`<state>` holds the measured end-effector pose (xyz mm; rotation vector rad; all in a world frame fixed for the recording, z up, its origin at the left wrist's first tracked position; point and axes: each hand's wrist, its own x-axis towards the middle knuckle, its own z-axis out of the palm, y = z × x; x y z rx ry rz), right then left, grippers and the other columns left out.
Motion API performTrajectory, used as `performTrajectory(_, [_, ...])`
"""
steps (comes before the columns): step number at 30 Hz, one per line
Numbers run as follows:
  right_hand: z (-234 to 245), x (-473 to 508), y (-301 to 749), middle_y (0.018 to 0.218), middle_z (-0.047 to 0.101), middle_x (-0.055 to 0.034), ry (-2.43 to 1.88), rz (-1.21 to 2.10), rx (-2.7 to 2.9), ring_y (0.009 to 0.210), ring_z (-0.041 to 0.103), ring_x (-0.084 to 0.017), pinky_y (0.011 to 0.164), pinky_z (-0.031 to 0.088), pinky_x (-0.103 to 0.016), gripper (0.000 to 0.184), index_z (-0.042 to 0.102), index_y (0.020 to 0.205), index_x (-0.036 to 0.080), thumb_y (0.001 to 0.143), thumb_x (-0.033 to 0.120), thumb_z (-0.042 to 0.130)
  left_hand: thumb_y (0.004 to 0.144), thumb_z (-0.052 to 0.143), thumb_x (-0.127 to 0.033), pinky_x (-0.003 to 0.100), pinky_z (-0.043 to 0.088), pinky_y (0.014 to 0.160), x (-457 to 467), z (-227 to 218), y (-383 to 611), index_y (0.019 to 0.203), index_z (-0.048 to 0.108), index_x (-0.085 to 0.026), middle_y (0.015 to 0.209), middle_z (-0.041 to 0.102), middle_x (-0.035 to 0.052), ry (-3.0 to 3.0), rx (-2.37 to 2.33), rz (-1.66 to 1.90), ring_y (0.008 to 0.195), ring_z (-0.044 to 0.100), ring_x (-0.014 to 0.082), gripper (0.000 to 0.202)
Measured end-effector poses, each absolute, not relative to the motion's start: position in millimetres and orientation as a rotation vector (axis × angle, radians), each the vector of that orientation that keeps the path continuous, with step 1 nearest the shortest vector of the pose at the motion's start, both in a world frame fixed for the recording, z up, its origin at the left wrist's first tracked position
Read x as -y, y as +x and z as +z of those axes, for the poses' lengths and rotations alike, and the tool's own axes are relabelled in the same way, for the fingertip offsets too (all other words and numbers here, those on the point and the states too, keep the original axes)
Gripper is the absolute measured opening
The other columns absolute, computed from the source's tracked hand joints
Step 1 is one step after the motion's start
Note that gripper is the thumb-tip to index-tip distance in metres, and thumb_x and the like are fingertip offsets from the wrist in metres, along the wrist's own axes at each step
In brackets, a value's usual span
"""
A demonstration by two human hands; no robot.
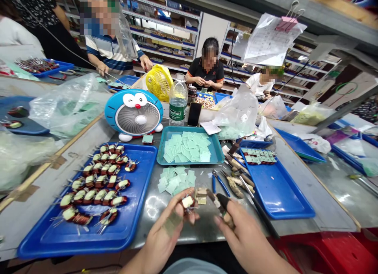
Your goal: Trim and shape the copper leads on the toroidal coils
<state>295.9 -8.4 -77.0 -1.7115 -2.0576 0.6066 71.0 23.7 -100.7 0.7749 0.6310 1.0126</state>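
Copper-wound coil (188, 203), with a pale patch facing up, sits between the fingers of my left hand (168, 220). My right hand (242, 222) is closed around a hand tool (217, 201) with a dark, flat end pointing toward the coil; its handle is mostly hidden by my fingers and its kind is unclear. The coil and the tool are apart. Behind them on the bench are a small tan block (201, 195) and a loose pile of pale green sheets (176, 180). Rows of similar coils (100, 181) stand in the blue tray (126, 230) on the left.
A teal tray (220, 155) holds more green sheets. Blue-handled pliers (220, 183) and several tools lie right of centre. The right blue tray (280, 191) carries coils topped with green sheets. A cartoon-faced fan (134, 114) and water bottle (178, 102) stand behind. Co-workers sit opposite.
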Motion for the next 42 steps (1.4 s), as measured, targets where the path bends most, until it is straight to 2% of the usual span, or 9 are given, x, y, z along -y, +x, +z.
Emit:
performTrajectory(3, [-76.8, 17.8, 299.7, 0.093, 0.058, -0.0064, -1.732, 0.818, 2.015, 0.085, 0.060, -0.021, 0.079, 0.053, -0.036, 0.015, 0.046, 0.088, 0.022, 0.100, 0.030, 0.048, 0.090, 0.069, -0.036, 0.024, 0.047, 0.104, -23.0, -99.2, 68.7, 0.140, 0.052, -0.029, 0.134, 0.057, 0.0076, 0.863, -0.711, 0.969, 0.118, 0.058, 0.0169, 0.053])
performTrajectory(10, [-56.3, 17.9, 303.2, 0.105, 0.061, -0.0079, -1.764, 0.855, 2.185, 0.099, 0.060, -0.024, 0.088, 0.051, -0.040, 0.009, 0.054, 0.104, 0.022, 0.096, 0.020, 0.053, 0.080, 0.079, -0.025, 0.023, 0.053, 0.094, -22.0, -113.9, 69.7, 0.115, 0.060, -0.025, 0.116, 0.059, 0.0066, 1.184, -0.796, 1.006, 0.108, 0.063, 0.0171, 0.039])
performTrajectory(12, [-55.5, 16.3, 306.9, 0.103, 0.061, -0.0074, -1.769, 0.769, 2.251, 0.098, 0.059, -0.025, 0.086, 0.050, -0.041, 0.005, 0.054, 0.101, 0.022, 0.096, 0.020, 0.053, 0.080, 0.080, -0.027, 0.024, 0.052, 0.092, -21.5, -116.1, 68.6, 0.112, 0.061, -0.023, 0.112, 0.060, 0.0074, 1.286, -0.842, 0.963, 0.104, 0.063, 0.0175, 0.038])
performTrajectory(15, [-57.1, 14.9, 312.9, 0.099, 0.060, -0.0068, -1.730, 0.608, 2.339, 0.092, 0.058, -0.026, 0.080, 0.047, -0.041, 0.005, 0.053, 0.095, 0.022, 0.096, 0.017, 0.052, 0.077, 0.082, -0.040, 0.024, 0.052, 0.089, -23.8, -108.1, 66.9, 0.124, 0.054, -0.025, 0.108, 0.061, 0.0063, 1.283, -0.808, 0.850, 0.101, 0.063, 0.0173, 0.056])
performTrajectory(17, [-57.0, 14.1, 315.7, 0.099, 0.059, -0.0066, -1.676, 0.521, 2.385, 0.091, 0.056, -0.026, 0.078, 0.046, -0.040, 0.008, 0.053, 0.097, 0.022, 0.095, 0.014, 0.051, 0.081, 0.073, -0.056, 0.026, 0.052, 0.087, -27.7, -98.0, 66.4, 0.131, 0.050, -0.024, 0.104, 0.064, 0.0068, 1.267, -0.722, 0.739, 0.097, 0.063, 0.0174, 0.063])
performTrajectory(21, [-50.4, 12.3, 318.7, 0.098, 0.057, -0.0050, -1.606, 0.477, 2.415, 0.088, 0.054, -0.024, 0.075, 0.042, -0.037, 0.013, 0.053, 0.098, 0.022, 0.093, 0.010, 0.050, 0.087, 0.050, -0.072, 0.021, 0.046, 0.071, -35.2, -85.1, 67.7, 0.116, 0.059, -0.016, 0.087, 0.064, 0.0060, 1.440, -0.683, 0.639, 0.077, 0.058, 0.0129, 0.064])
performTrajectory(29, [-30.3, 5.9, 323.8, 0.089, 0.056, -0.0076, -1.519, -0.027, 2.501, 0.080, 0.046, -0.025, 0.070, 0.037, -0.038, 0.017, 0.055, 0.083, 0.021, 0.091, 0.006, 0.050, 0.089, 0.049, -0.070, 0.018, 0.040, 0.058, -23.1, -95.7, 87.5, 0.102, 0.055, -0.016, 0.067, 0.056, -0.0010, 1.164, -0.707, 0.822, 0.058, 0.051, 0.0074, 0.056])
performTrajectory(35, [-20.8, -6.6, 331.4, 0.102, 0.058, -0.0074, -1.566, 0.372, 2.520, 0.092, 0.052, -0.023, 0.081, 0.044, -0.038, 0.009, 0.060, 0.094, 0.020, 0.095, 0.013, 0.055, 0.081, 0.058, -0.073, 0.017, 0.048, 0.054, -25.2, -98.3, 87.6, 0.102, 0.054, -0.016, 0.063, 0.058, -0.0016, 0.843, -0.460, 0.786, 0.050, 0.053, 0.0052, 0.060])
performTrajectory(42, [-30.8, -8.0, 323.6, 0.101, 0.058, -0.0083, -1.509, 0.370, 2.520, 0.093, 0.052, -0.023, 0.082, 0.045, -0.038, 0.010, 0.062, 0.097, 0.019, 0.095, 0.013, 0.055, 0.083, 0.053, -0.075, 0.015, 0.045, 0.044, -24.9, -96.6, 91.5, 0.098, 0.051, -0.018, 0.058, 0.054, -0.0048, 0.726, -0.433, 0.730, 0.041, 0.046, 0.0035, 0.059])
